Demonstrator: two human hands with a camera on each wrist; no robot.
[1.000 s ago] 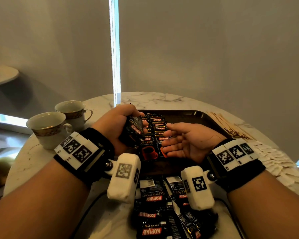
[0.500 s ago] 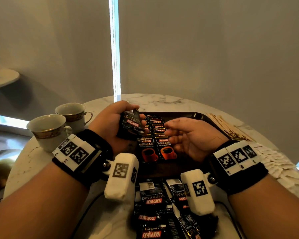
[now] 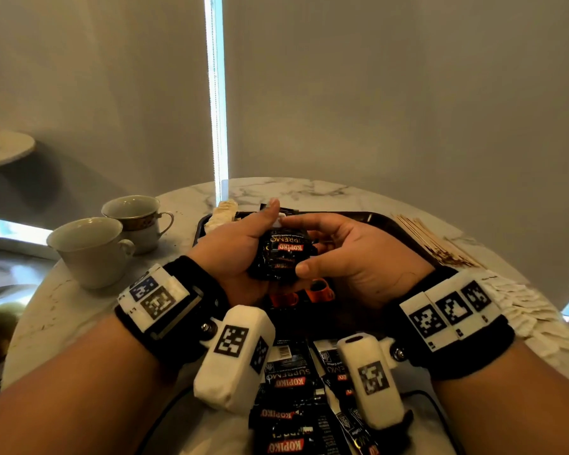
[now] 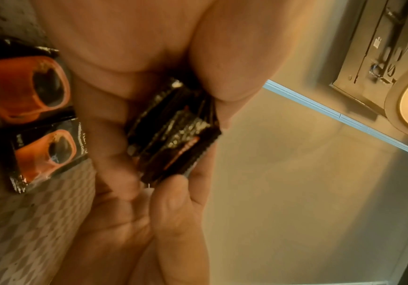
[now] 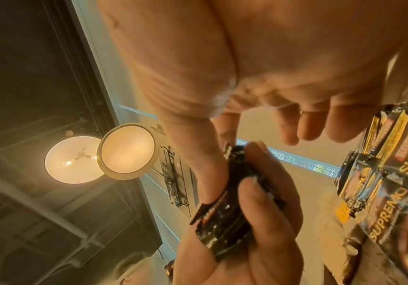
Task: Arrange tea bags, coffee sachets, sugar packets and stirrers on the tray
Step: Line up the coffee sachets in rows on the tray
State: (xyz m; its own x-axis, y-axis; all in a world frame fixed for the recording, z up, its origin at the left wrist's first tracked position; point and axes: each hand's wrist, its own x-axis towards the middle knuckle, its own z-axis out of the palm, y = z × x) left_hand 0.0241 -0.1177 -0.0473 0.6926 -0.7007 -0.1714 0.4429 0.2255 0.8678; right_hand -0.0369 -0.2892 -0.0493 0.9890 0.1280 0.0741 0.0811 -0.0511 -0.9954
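head view shows the left hand (image 3: 240, 247) gripping a stack of black foil coffee sachets (image 3: 281, 257) above the dark rectangular tray (image 3: 404, 231), right hand (image 3: 352, 257) fingers curled against the stack. some sachets already lie on the tray; more sachets (image 3: 289, 389), thin wooden stirrers (image 3: 434, 244) and white packets (image 3: 526, 310) wait on the marble surface (image 3: 63, 307).

Cups (image 3: 112, 238) left of tray (image 3: 391, 224), stirrers (image 3: 434, 241) right (sachets (image 3: 293, 389) nearer)
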